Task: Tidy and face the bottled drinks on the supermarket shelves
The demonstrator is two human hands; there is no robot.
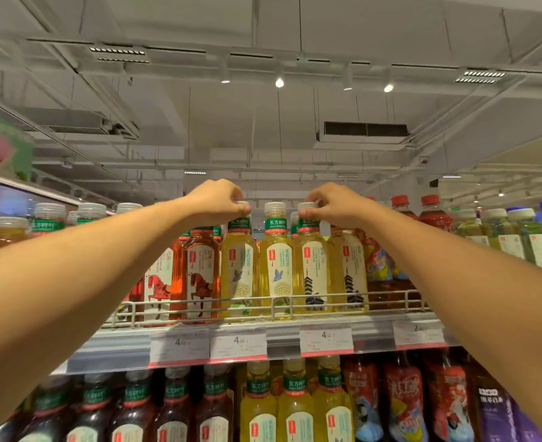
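— What's closest to us?

— Two bare forearms, reaching up from the bottom corners of the view to the top shelf. The left hand pinches the cap of a pale yellow butterfly-label bottle; the right hand has thumb and fingers curled round the cap of a pagoda-label bottle. Both grip from above.

— Where do those bottles stand?

— In the front row of the upper shelf, behind the wire rail, with a second butterfly bottle between them. That one faces out squarely. The one under the left hand looks turned a little aside, and the pagoda bottle shows mostly small print, so I'd judge both are being twisted to face front.

— And the rest?

— To the left, amber bottles with a red horse label look faced already. To the right, a further pagoda bottle, then red-capped drinks. The front row reads full, so I'd put the work midway: these two to finish, the neighbours to check.

— Anything you can't tell?

— The bottles behind the front row are hidden but for their caps. The price tags are blurred beyond the leading digit. The lower shelf is cut off at the frame's edge and partly covered by the arms, so its facing is unclear.
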